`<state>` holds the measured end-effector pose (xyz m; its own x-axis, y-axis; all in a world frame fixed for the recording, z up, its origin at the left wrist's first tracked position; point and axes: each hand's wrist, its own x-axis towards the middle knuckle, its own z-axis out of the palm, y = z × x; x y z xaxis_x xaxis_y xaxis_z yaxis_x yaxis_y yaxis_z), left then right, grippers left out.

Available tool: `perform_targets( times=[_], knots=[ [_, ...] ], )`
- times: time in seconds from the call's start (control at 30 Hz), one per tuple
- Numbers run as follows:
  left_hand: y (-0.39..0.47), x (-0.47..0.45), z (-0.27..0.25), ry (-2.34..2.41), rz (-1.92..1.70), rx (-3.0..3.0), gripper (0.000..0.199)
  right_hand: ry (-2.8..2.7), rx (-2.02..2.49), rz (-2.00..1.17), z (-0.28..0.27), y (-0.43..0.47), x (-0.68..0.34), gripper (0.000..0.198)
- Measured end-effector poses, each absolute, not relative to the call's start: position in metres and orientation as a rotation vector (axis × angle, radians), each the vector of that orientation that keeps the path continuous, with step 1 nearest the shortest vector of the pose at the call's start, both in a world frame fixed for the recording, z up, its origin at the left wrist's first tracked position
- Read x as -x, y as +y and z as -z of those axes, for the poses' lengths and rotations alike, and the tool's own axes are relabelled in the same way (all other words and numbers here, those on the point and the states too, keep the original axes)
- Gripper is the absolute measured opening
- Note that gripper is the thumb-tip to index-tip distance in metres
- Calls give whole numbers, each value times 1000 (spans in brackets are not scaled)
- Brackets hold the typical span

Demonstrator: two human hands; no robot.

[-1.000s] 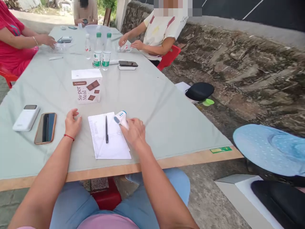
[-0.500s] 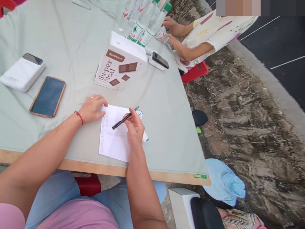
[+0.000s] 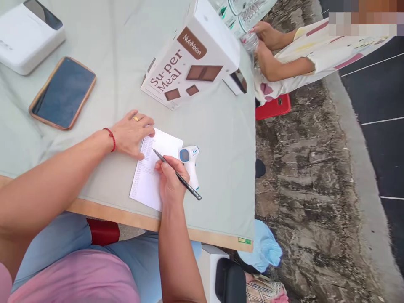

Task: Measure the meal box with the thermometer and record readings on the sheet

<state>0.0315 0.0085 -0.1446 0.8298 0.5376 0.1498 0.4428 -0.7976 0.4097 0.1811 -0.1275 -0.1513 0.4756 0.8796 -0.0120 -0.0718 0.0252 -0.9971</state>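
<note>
A black pen [image 3: 188, 186] is gripped between the thumb and fingers of my right hand [image 3: 172, 179]. Its tip points at the upper left part of a printed white sheet [image 3: 147, 187]; whether it touches the paper I cannot tell. My left hand [image 3: 128, 132], with a gold ring and a red string bracelet, lies flat with fingers apart on the sheet's upper left edge. Just right of the sheet lies a white and blue infrared thermometer [image 3: 191, 168], partly covered by my right hand.
A white NutriMotion box [image 3: 192, 63] stands beyond my hands. A phone [image 3: 65, 92] and a white device with a dark panel [image 3: 30, 40] lie at left. Several plastic bottles [image 3: 249, 17] stand at the back. Across the table's corner, a person's hands [image 3: 265, 40] hold a bottle.
The pen has turned round in my right hand, its tip now toward the upper left over the sheet. The thermometer shows more fully. The view has shifted closer to the table.
</note>
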Motion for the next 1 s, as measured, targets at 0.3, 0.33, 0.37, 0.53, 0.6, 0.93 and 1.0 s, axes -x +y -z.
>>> perform_targets(
  times=[0.3,0.33,0.37,0.53,0.6,0.93,1.0],
  knots=[
    [9,-31,146,726,-389,-2662,66,-908,1490,-741,160,-129,-179,16],
    [9,-31,147,726,-389,-2659,66,-909,1525,-693,161,-128,-177,14],
    [9,-32,147,727,-389,-2658,65,-908,1557,-646,161,-127,-175,11],
    [10,-32,146,737,-384,-2671,65,-1051,1680,-516,158,-124,-163,11],
    [10,-31,145,734,-381,-2671,65,-1101,1683,-526,157,-125,-162,12],
    [10,-31,148,724,-395,-2647,65,-1142,1666,-547,157,-125,-163,12],
    [10,-31,148,721,-405,-2642,64,-1151,1678,-540,156,-125,-163,12]
  ],
)
